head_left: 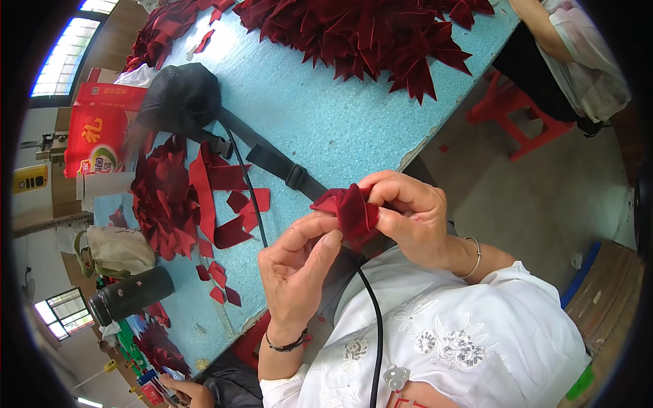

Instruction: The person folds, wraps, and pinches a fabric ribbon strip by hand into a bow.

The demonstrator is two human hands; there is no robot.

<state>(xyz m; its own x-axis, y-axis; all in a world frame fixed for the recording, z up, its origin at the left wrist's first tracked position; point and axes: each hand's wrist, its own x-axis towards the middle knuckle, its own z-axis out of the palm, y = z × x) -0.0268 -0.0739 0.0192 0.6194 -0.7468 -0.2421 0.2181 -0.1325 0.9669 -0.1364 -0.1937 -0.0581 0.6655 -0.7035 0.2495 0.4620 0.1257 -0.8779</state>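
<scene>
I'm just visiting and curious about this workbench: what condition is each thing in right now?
Red fabric piece: folded, pinched between both hands.
Left hand: fingertips on the piece.
Right hand: closed around the piece.
Cut pieces: loose heap on the blue table.
Flask: lying on its side.
Black bag: resting on the table.

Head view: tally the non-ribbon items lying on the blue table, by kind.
Black bag: 1
Black strap: 1
Red box: 1
Dark flask: 1
Beige bag: 1
Total: 5, on the blue table.
</scene>
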